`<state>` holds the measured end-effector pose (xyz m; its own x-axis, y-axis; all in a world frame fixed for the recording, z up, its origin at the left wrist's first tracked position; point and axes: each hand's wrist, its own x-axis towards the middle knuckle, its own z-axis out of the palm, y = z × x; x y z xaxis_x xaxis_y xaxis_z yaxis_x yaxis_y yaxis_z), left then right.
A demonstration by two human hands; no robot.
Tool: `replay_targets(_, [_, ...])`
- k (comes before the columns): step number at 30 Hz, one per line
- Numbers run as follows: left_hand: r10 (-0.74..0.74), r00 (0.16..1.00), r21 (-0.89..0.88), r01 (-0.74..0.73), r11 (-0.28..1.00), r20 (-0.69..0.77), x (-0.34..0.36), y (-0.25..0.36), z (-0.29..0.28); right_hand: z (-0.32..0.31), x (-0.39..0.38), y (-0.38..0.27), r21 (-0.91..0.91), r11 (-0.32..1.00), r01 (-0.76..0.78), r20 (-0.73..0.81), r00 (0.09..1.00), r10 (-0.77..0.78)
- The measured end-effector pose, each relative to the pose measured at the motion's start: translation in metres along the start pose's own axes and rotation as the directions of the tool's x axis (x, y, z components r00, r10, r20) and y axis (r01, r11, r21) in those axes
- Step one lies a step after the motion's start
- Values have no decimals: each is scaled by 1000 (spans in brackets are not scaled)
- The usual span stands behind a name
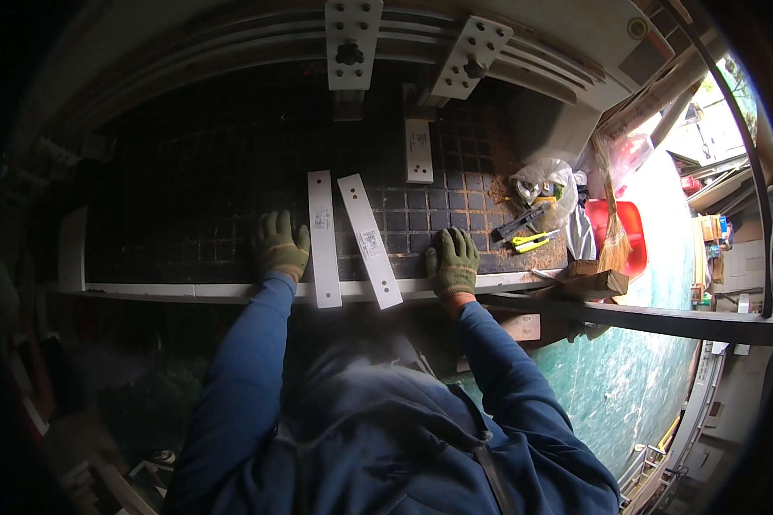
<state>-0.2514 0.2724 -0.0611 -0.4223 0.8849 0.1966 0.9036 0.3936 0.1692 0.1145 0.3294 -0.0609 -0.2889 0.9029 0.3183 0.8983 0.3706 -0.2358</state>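
Note:
My left hand, in a green work glove, rests on the front part of the black gridded machine bed, fingers stretched out. Just right of it lies a long white strip with a printed label and holes, its near end past the bed's edge. A second labelled white strip slants beside it, also overhanging the front. My right hand, gloved the same, lies flat at the front edge, right of both strips and apart from them. Farther back, a shorter-looking white strip sits below a metal clamp plate.
On the bed's right end are a yellow utility knife, a black tool, a plastic bag and sawdust. A straw broom stands by a red dustpan. Another clamp plate hangs from the rear rail. Wooden blocks protrude at right.

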Motion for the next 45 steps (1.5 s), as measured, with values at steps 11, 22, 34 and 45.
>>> replay_targets(11, [-20, 1000, -45, 21, 999, 13, -1, -1, 6, 2, -1, 2, -13, 1000, 1, 3, 1000, -1])
replay_targets(22, [-1, 999, -43, -1, 999, -36, -1, -3, 7, 3, -1, 3, 6, 1000, -2, 4, 1000, 2])
replay_targets(34, [-24, 1000, -34, 25, 999, 13, -1, 0, 3, 3, -2, 4, 5, 1000, 10, 2, 1000, -10])
replay_targets(45, [-37, 998, -35, 38, 999, 41, -1, -2, 5, 2, -1, 1, 1, 1000, 7, 0, 1000, -7])
